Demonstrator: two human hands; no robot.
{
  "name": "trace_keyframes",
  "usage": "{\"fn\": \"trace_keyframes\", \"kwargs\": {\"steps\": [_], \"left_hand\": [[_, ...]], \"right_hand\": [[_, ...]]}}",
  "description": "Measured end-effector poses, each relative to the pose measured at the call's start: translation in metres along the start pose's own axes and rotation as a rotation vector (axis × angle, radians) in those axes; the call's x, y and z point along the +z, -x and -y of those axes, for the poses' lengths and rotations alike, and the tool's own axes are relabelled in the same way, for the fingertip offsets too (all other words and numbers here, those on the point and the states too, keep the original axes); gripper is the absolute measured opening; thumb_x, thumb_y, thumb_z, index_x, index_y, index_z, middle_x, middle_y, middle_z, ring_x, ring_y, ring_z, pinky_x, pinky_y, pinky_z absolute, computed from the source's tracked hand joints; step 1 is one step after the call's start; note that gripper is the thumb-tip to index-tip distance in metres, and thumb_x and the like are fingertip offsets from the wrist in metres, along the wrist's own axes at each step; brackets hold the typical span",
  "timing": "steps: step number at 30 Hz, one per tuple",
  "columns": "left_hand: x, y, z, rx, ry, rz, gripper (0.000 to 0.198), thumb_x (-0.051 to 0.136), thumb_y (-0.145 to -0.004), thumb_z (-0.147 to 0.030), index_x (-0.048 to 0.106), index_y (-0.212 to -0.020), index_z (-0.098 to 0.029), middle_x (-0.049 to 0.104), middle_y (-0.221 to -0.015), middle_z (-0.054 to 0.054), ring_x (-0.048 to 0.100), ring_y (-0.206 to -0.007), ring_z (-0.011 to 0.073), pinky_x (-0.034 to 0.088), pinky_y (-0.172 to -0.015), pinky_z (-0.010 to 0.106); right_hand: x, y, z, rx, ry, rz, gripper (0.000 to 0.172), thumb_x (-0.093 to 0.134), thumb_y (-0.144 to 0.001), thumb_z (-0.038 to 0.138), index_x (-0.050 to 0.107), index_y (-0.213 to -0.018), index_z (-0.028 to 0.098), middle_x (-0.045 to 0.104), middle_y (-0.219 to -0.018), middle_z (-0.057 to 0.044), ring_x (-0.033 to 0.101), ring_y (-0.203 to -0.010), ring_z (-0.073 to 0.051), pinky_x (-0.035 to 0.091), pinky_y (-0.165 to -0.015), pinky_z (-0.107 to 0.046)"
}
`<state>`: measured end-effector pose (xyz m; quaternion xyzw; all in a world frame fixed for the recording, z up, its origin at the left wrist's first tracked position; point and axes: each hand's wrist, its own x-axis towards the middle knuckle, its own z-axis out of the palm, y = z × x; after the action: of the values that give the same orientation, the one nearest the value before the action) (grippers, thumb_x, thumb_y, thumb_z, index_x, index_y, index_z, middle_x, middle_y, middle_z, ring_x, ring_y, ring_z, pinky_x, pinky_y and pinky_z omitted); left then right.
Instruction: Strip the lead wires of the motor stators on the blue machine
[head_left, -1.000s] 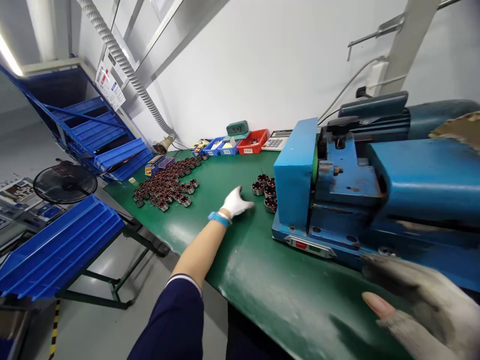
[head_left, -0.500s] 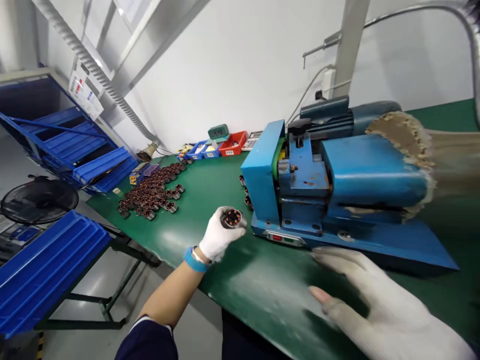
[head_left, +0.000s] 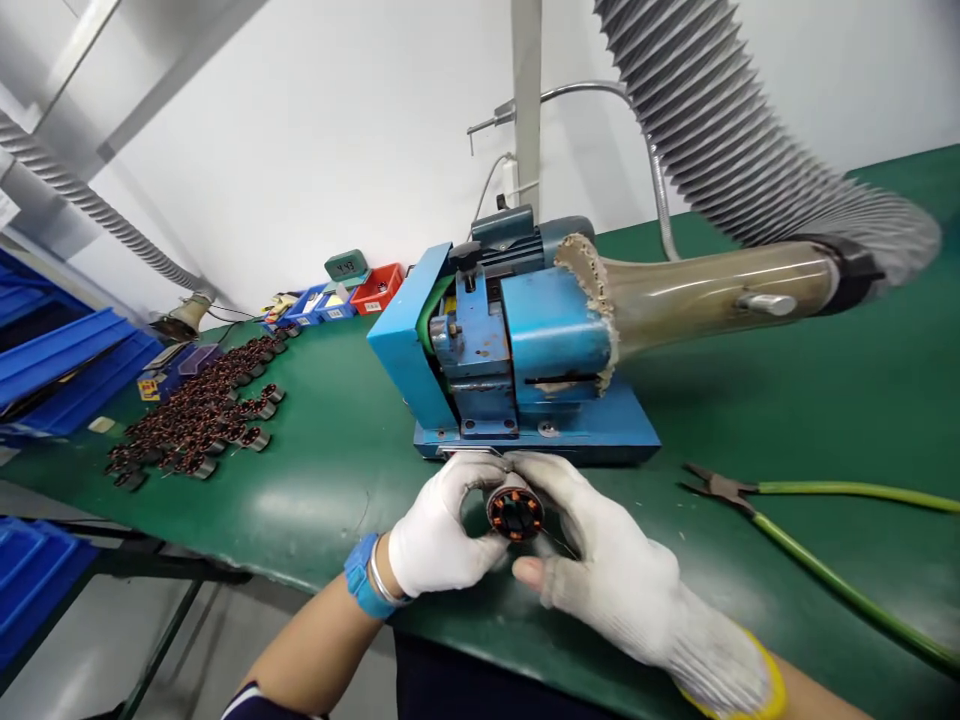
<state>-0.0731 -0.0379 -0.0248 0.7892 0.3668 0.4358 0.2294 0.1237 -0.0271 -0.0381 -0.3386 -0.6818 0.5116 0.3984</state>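
**A:** Change since half a second ago: the left hand (head_left: pixel 439 535) brings the coil (head_left: pixel 515 510) in from the machine's left side, and the right hand (head_left: pixel 600 560) lifts off the table to meet it.

**B:** Item one, the coil. Location?

**A:** Just above the green table (head_left: pixel 750 400), in front of the blue machine (head_left: pixel 510 350), between both gloved hands. The left hand is clenched round one side and the right hand's fingers pinch the other.

**B:** Surface?

**A:** Glossy green top. A heap of coils (head_left: pixel 199 420) lies far left. Pliers (head_left: pixel 716 487) with green handles lie at right, apart from the hands.

**B:** Room?

**A:** White wall. A ribbed hose (head_left: pixel 720 130) runs down to the machine. Trays (head_left: pixel 330 300) and a clock (head_left: pixel 345 265) stand at the back edge, with blue racks (head_left: pixel 60 350) at left.
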Motion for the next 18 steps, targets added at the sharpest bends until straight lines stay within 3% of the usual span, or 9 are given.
{"fn": "trace_keyframes", "kwargs": {"steps": [5,10,14,18], "left_hand": [[0.0,-0.002,-0.001,-0.011,-0.009,0.007,0.058,0.068,-0.069,-0.006,0.053,-0.121,-0.025,0.062,-0.117,0.009,0.064,-0.111,0.0243,0.054,-0.096,0.04],[0.01,-0.009,-0.002,-0.209,0.022,-0.052,0.046,0.072,-0.073,-0.013,0.056,-0.115,-0.021,0.064,-0.109,0.009,0.067,-0.1,0.0229,0.056,-0.09,0.039],[0.025,-0.022,0.0,-0.294,0.074,-0.133,0.05,0.078,-0.072,-0.02,0.058,-0.118,-0.02,0.063,-0.112,0.009,0.067,-0.102,0.0238,0.057,-0.092,0.039],[0.038,-0.044,0.003,-0.298,0.066,-0.17,0.046,0.077,-0.071,-0.022,0.062,-0.114,-0.018,0.066,-0.11,0.009,0.068,-0.102,0.0247,0.057,-0.092,0.04]], "right_hand": [[0.001,0.006,-0.003,-0.128,-0.298,-0.028,0.078,0.077,-0.075,0.055,0.05,-0.142,0.025,0.049,-0.146,-0.012,0.049,-0.136,-0.03,0.044,-0.115,-0.041],[0.005,0.002,-0.01,0.08,-0.257,-0.252,0.09,0.086,-0.062,0.049,0.048,-0.138,0.021,0.055,-0.139,-0.016,0.057,-0.128,-0.031,0.05,-0.109,-0.045],[0.006,-0.006,-0.007,0.184,-0.118,-0.321,0.074,0.085,-0.06,0.042,0.057,-0.126,0.021,0.064,-0.125,-0.013,0.065,-0.113,-0.029,0.055,-0.101,-0.045],[-0.004,-0.021,-0.005,0.184,-0.217,-0.429,0.062,0.079,-0.067,0.046,0.06,-0.119,0.018,0.069,-0.116,-0.013,0.07,-0.101,-0.026,0.059,-0.091,-0.039]]}}
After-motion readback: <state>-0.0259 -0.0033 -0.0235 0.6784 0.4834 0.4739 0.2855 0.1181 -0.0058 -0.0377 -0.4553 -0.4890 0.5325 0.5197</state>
